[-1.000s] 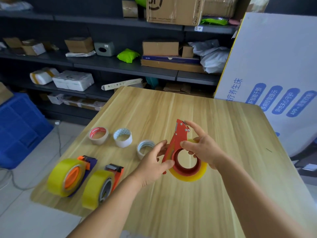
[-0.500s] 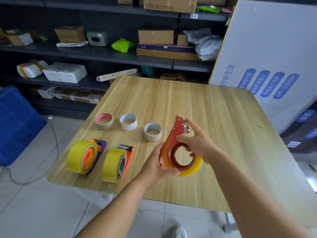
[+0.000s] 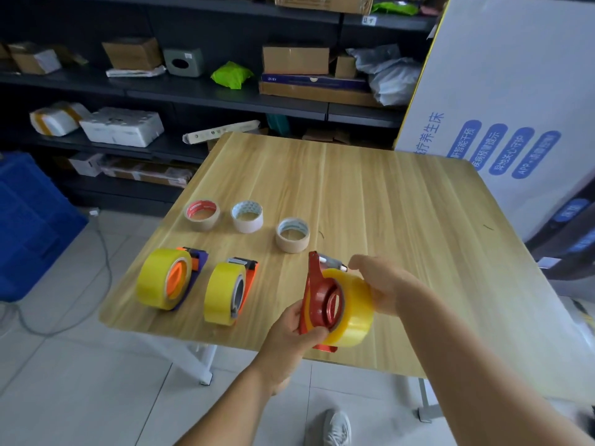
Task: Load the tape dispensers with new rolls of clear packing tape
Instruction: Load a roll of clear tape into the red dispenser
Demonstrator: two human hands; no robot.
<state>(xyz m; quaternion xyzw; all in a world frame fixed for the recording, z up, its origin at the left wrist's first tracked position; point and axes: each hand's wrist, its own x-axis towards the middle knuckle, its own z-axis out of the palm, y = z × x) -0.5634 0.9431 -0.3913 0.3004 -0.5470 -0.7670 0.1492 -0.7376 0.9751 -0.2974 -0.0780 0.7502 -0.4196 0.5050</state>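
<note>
Boxes (image 3: 295, 59) on dark shelves (image 3: 193, 91)

left hand (image 3: 291, 333) | fingers curled, gripping (thumb up) | right hand (image 3: 383, 286) | fingers cupped, holding

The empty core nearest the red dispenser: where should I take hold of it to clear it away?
Take the nearest empty core by its rim from above, thumb inside and fingers on the outer wall. It lies flat with the hole facing up, and the table is bare to its right, so come in from there, away from the other two cores.

Matt wood-grain table (image 3: 370, 194), glossy yellowish tape roll (image 3: 352, 309) — red plastic dispenser (image 3: 317, 296)
</note>
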